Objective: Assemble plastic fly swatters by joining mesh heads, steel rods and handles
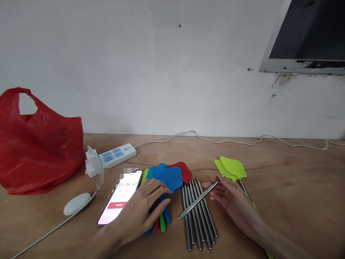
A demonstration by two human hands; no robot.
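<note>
My left hand (147, 205) lies on a pile of plastic fly-swatter heads (168, 176), blue, red and green, with its fingers curled over the blue one. My right hand (229, 196) pinches one thin metal rod (201, 198) and holds it slanted above a row of several like metal rods (199, 216) on the wooden table (283, 180). Behind the right hand lie yellow-green swatters (231, 167) with rods fitted.
A phone (121, 196) showing a timer lies left of my left hand. A white power strip (111, 156), its cable (229, 140) along the wall, a white oval object (77, 203) and a red plastic bag (37, 144) sit at the left. A dark screen (309, 36) hangs top right.
</note>
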